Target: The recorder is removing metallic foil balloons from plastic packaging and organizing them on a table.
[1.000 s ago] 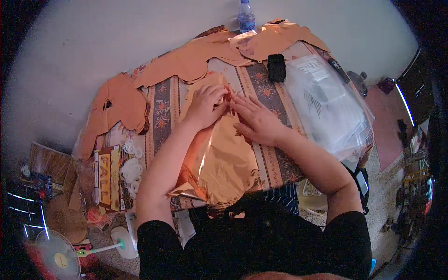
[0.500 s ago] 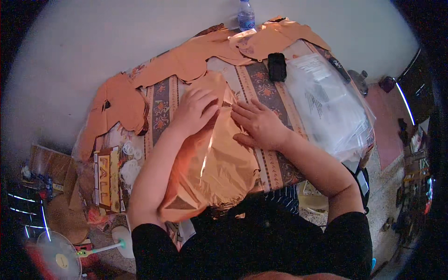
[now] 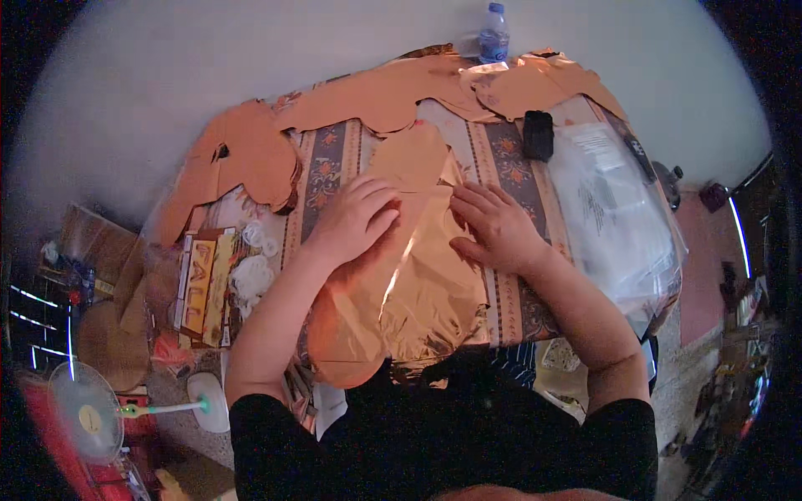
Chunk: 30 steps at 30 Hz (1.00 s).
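A flat, shiny copper-coloured foil balloon (image 3: 430,250) lies in front of me, its lower end hanging over the table's near edge by my black shirt. Creases run down its middle, and its rounded top part (image 3: 411,157) is matte. My left hand (image 3: 361,215) rests on its left side, fingers slightly bent and thumb apart. On the right side my right hand (image 3: 494,225) lies palm down, fingers stretched and thumb spread. Neither hand appears to grip the foil.
More flat copper-coloured foil pieces (image 3: 234,159) line the table's far and left edges. A water bottle (image 3: 494,35) stands at the back. Right are a black case (image 3: 539,135) and clear plastic bags (image 3: 614,217); left, a box (image 3: 205,288) and white coils (image 3: 252,280). A fan (image 3: 86,413) stands lower left.
The whole view has shifted, so the table sits farther right. The foil balloon's top part now spreads wider and flatter between my hands. Both hands stay on its sides.
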{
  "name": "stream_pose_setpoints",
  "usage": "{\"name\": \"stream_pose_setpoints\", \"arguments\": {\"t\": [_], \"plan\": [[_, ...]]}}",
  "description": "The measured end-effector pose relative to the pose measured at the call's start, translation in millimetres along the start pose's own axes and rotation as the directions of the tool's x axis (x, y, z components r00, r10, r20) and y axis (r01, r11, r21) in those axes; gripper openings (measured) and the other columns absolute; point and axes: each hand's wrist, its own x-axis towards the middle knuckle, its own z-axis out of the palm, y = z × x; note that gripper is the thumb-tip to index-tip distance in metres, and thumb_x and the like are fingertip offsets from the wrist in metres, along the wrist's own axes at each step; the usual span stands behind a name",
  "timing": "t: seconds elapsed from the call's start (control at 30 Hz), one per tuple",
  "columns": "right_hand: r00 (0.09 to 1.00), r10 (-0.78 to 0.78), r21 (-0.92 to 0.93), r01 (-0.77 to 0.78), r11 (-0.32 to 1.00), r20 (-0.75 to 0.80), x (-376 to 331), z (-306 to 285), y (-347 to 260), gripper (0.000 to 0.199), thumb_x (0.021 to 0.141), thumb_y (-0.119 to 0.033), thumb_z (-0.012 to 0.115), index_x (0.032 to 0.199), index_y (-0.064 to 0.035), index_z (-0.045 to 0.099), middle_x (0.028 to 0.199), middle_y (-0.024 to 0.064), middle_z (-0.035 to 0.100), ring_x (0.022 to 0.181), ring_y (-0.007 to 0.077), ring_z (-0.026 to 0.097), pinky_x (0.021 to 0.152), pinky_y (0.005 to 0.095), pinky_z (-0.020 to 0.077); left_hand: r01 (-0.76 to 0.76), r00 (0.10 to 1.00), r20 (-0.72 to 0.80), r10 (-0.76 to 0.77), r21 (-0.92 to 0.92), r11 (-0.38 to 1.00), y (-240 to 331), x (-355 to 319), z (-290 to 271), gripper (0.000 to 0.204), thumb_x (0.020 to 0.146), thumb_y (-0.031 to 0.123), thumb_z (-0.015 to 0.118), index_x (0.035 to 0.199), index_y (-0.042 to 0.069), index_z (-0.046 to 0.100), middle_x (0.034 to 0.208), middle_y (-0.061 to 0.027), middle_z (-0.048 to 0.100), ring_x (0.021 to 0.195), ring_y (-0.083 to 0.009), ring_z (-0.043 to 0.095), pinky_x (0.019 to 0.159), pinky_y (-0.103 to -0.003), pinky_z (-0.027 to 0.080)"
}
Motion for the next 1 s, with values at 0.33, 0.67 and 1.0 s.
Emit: {"name": "stream_pose_setpoints", "arguments": {"t": [0.33,0.67,1.0], "plan": [[1.0,0.005,-0.018,-0.005,1.0,0.019,-3,3,0,0.052,0.077,-0.028,0.064,0.121,-0.0034,0.048,0.133,0.0177,0.043,0.13,0.032,0.034,0.106,0.0427,0.0283,0.343,0.935,0.089,-0.343,0.018,0.939,60,-80,-56,0.027,0.08,0.019,0.062,0.101,0.001,0.059,0.103,-0.0145,0.059,0.098,-0.0317,0.054,0.086,-0.04,0.044],[0.994,0.027,0.005,-0.028,1.0,0.109,-2,6,2,0.057,0.084,-0.031,0.057,0.131,-0.0016,0.042,0.138,0.0183,0.039,0.132,0.0307,0.032,0.11,0.0427,0.0209,0.917,0.346,0.288,-0.893,0.099,0.387,124,-176,-95,0.036,0.09,0.032,0.054,0.092,-0.003,0.063,0.073,-0.0137,0.062,0.074,-0.0213,0.06,0.068,-0.036,0.048],[0.978,0.006,-0.182,0.033,0.983,0.211,0,6,0,0.057,0.088,-0.033,0.05,0.133,-0.0007,0.038,0.141,0.0172,0.034,0.133,0.0295,0.028,0.11,0.0414,0.0193,0.552,0.274,0.39,-0.879,-0.812,-0.188,145,-209,-31,0.032,0.092,0.028,0.054,0.101,-0.002,0.06,0.087,-0.0103,0.065,0.077,-0.016,0.064,0.063,-0.029,0.054]]}}
